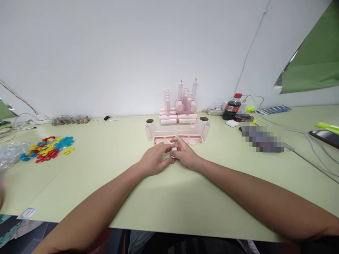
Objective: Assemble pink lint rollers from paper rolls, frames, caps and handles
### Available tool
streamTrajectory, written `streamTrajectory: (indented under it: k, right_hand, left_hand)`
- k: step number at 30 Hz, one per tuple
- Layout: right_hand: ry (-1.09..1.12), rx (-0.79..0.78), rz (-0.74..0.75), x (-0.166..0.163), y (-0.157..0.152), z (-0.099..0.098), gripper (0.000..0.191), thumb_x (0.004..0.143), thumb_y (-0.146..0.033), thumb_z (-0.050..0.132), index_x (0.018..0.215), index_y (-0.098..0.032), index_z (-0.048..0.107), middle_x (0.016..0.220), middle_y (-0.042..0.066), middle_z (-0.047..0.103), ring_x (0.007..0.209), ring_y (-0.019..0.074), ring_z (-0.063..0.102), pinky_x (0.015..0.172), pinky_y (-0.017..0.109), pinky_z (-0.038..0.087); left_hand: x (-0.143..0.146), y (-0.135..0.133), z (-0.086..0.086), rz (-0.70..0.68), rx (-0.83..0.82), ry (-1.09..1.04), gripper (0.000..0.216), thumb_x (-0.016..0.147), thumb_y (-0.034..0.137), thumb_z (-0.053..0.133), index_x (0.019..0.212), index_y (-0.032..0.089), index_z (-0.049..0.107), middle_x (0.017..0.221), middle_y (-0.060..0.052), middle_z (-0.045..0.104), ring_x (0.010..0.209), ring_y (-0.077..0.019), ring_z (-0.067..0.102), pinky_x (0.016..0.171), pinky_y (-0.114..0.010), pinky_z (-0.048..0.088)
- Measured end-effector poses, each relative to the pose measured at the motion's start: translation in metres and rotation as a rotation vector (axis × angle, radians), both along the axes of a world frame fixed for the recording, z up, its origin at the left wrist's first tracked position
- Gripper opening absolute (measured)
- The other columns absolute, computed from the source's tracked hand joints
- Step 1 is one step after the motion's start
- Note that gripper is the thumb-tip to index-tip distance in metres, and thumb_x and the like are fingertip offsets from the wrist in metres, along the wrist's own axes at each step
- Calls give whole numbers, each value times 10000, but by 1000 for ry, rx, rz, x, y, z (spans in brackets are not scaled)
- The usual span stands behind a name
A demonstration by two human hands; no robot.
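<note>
My left hand and my right hand meet over the middle of the table. Between their fingertips is a small pale pink piece, partly hidden, whose exact kind I cannot make out. The fingers of both hands are closed around it. Just beyond them lie two pink trays with round pink discs. Clear plastic tubes and brown-cored rolls stand at the sides. Farther back, pink boxes and pink-topped clear tubes are gathered by the wall.
Red, yellow and blue plastic pieces lie at the left, near clear plastic bags. To the right are a cola bottle, a white case, cables and a phone. A numbered label marks the table's front edge.
</note>
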State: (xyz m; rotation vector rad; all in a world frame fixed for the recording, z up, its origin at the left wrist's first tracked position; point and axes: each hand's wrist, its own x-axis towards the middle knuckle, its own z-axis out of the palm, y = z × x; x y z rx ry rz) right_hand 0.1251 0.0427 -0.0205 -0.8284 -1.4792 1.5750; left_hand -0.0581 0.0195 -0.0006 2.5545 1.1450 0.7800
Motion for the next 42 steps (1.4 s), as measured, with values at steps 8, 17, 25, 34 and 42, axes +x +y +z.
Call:
streamTrajectory:
  k: [8, 17, 25, 34, 42]
  right_hand:
    - [-112, 94, 152, 3, -13, 8, 719, 811, -185, 580, 1441, -282, 249, 989, 0, 582, 665, 102, 513, 570, 239, 434]
    - [-366, 317, 76, 2, -17, 7, 492, 891, -296, 535, 1363, -245, 402, 895, 19, 615, 661, 144, 546, 637, 304, 472]
    - [-700, 720, -94, 7, -11, 23, 128, 858, -255, 567, 958, -201, 627, 887, 47, 668, 752, 183, 552, 664, 299, 411]
    - [-763, 734, -173, -5, 25, 46, 119, 825, -291, 565, 752, -202, 534, 631, -11, 595, 553, 136, 496, 552, 255, 340]
    - [-917, 711, -329, -38, 103, 62, 144, 787, -295, 591, 695, -194, 542, 695, 20, 630, 668, 161, 529, 598, 260, 336]
  left_hand:
    - [13, -6, 2, 86, -182, -16, 370, 767, 391, 696, 1097, 237, 631, 875, 1, 672, 729, -165, 600, 614, -257, 415]
    - [1, 9, -9, 156, -223, -280, 300, 914, 378, 477, 739, 183, 623, 667, 3, 628, 622, -128, 534, 592, -242, 385]
    - [5, 10, -11, 132, -348, -408, 285, 863, 400, 551, 739, 169, 664, 681, 6, 632, 633, -123, 532, 594, -235, 396]
    - [9, 16, -12, 153, -570, -839, 399, 842, 512, 577, 1052, 173, 558, 665, 37, 550, 497, -86, 520, 472, -202, 421]
    - [5, 15, -15, 183, -431, -666, 207, 859, 370, 540, 890, 175, 602, 647, 38, 528, 542, -90, 476, 544, -217, 404]
